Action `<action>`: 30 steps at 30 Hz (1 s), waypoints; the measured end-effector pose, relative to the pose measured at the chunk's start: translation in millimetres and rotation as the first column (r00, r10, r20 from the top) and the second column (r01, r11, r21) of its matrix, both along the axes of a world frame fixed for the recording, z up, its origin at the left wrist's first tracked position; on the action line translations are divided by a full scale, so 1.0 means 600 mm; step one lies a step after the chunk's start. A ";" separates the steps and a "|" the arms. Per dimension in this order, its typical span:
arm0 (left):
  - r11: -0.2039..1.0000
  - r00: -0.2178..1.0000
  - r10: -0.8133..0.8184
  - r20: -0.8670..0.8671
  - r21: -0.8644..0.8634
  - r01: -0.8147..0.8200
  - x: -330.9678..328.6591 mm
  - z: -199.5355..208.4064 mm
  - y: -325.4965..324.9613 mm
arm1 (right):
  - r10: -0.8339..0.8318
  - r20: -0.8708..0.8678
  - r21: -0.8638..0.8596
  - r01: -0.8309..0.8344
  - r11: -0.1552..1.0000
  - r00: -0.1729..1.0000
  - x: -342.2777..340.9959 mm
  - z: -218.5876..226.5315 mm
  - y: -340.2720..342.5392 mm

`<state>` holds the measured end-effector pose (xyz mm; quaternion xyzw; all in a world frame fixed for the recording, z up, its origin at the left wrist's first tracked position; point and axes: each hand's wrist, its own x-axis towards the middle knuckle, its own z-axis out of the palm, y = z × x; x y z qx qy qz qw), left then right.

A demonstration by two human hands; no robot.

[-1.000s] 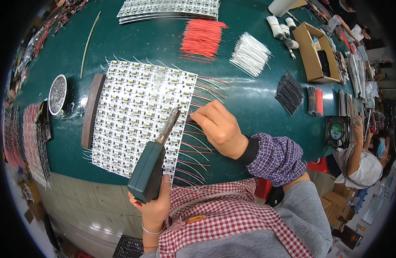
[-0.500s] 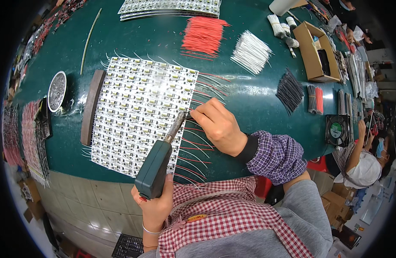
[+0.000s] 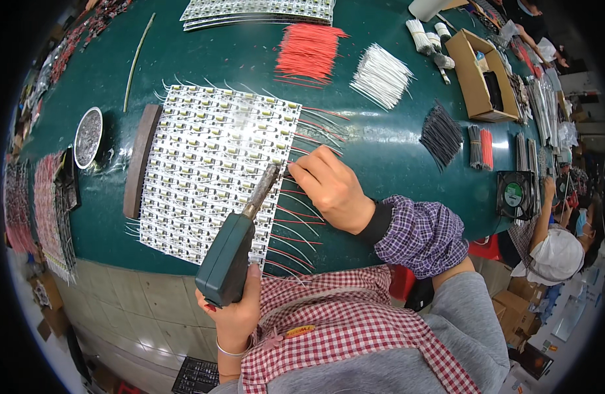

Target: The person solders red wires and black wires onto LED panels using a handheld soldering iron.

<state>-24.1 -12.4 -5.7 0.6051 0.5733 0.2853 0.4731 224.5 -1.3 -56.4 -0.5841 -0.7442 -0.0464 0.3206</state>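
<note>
**Soldering gun held to the edge of the LED-strip panel**

A dark green pistol-shaped soldering gun [image 3: 227,262] is gripped at its butt by the left hand [image 3: 233,315], fingers closed around it, so that its metal tip is brought slantwise to the right edge of the white panel of LED strips [image 3: 214,167] lying flat on the green table [image 3: 381,151]. A thin red wire lead [image 3: 299,192] is pinched between the closed fingertips of the right hand [image 3: 332,190] just beside the tip, seemingly so that it can be steadied at the joint. A dark wooden bar [image 3: 138,161] is laid against the panel's left edge, probably as a stop. The joint itself is too small to be made out, and the wire's held end is covered by the fingers.
</note>
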 end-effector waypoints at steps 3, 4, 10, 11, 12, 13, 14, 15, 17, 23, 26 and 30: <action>0.999 0.999 0.030 0.045 -0.038 -0.028 -0.003 -0.002 -0.002 | -0.002 -0.004 0.002 0.002 1.000 1.000 -0.001 -0.001 0.001; 0.999 0.999 0.031 0.038 -0.016 -0.031 -0.004 -0.002 -0.003 | -0.005 -0.004 0.006 0.005 1.000 1.000 -0.001 -0.002 0.001; 0.999 0.996 0.036 0.082 -0.036 -0.033 -0.006 0.004 -0.005 | -0.015 -0.010 0.001 0.015 1.000 1.000 -0.003 -0.002 0.000; 0.999 0.996 0.036 0.081 -0.034 -0.034 -0.007 0.001 -0.005 | -0.015 -0.011 0.003 0.015 1.000 1.000 -0.002 -0.002 -0.001; 1.000 0.999 0.010 0.044 0.005 -0.010 -0.007 -0.003 -0.006 | -0.018 -0.013 0.001 0.018 1.000 1.000 -0.002 -0.003 -0.001; 0.999 1.000 -0.015 0.006 0.043 0.015 -0.008 -0.006 -0.006 | -0.021 -0.015 -0.001 0.021 1.000 1.000 -0.001 -0.003 -0.002; 0.999 1.000 -0.015 0.006 0.045 0.015 -0.005 -0.006 -0.006 | -0.021 -0.016 0.002 0.021 1.000 1.000 -0.001 -0.004 -0.002; 0.995 1.000 -0.011 0.006 0.097 0.010 0.000 -0.004 -0.007 | -0.016 -0.014 0.009 0.016 1.000 1.000 -0.004 -0.002 -0.001; 0.989 1.000 -0.013 0.009 0.147 0.012 0.005 -0.010 -0.003 | -0.018 -0.010 0.015 0.018 1.000 1.000 -0.003 -0.003 -0.003; 0.986 0.987 -0.077 0.143 0.155 0.054 0.018 -0.021 0.009 | -0.022 0.016 0.011 0.022 1.000 1.000 0.000 -0.003 -0.006; 0.998 0.984 -0.017 0.175 0.058 0.007 0.029 -0.007 0.013 | -0.019 0.029 0.011 0.019 1.000 0.999 0.001 -0.004 -0.004; 0.998 0.986 -0.034 0.163 0.064 0.024 0.030 0.002 0.020 | -0.017 0.025 -0.006 0.017 1.000 1.000 -0.002 -0.002 0.002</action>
